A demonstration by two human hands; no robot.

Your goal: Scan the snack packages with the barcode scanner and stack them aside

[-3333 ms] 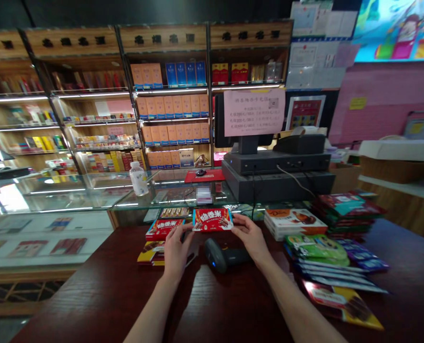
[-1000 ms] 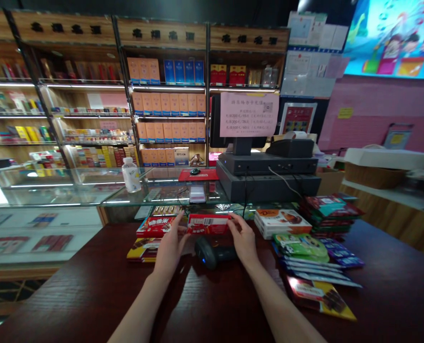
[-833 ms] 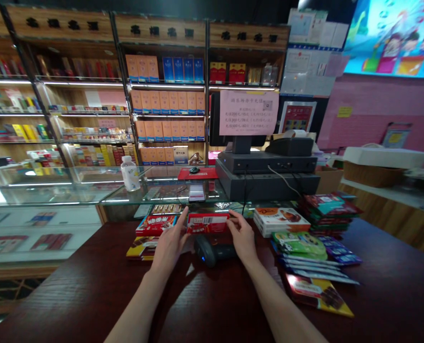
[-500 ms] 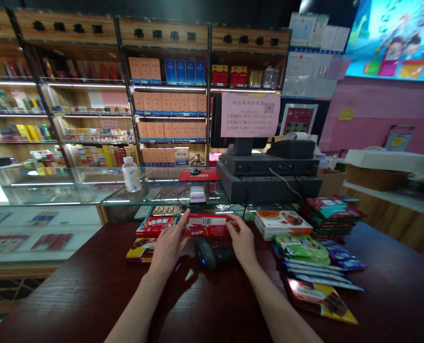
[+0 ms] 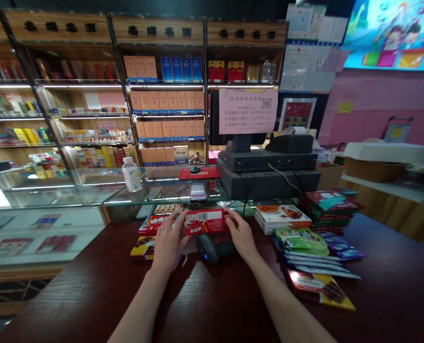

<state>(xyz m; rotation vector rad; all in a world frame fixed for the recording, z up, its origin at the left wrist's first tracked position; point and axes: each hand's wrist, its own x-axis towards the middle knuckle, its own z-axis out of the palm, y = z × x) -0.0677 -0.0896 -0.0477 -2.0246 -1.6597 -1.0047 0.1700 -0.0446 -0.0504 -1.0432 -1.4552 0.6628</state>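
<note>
A small red snack box (image 5: 205, 222) with a white barcode label is raised above the dark wooden counter, its barcode side toward me. My left hand (image 5: 169, 240) grips its left end between thumb and fingers. At the box's right end, my right hand (image 5: 241, 236) has its fingers apart, the tips close to the edge; whether they touch it is hard to see. Below the box a black barcode scanner (image 5: 212, 250) with a blue light lies on the counter. Left of my left hand are another red snack box (image 5: 153, 224) and yellow-brown chocolate packs (image 5: 140, 247), partly covered by the hand.
On the right are white-orange boxes (image 5: 281, 218), a stack of dark red packets (image 5: 331, 212), green packets (image 5: 299, 241), purple packets (image 5: 342, 246) and a chocolate bar pack (image 5: 321, 288). Behind stand a glass display counter (image 5: 108, 197), a bottle (image 5: 131, 175) and a cash register (image 5: 269, 183).
The red box has shifted slightly left and tilted, its right end rising. My right hand's fingers have loosened from that end, while the left keeps its grip.
</note>
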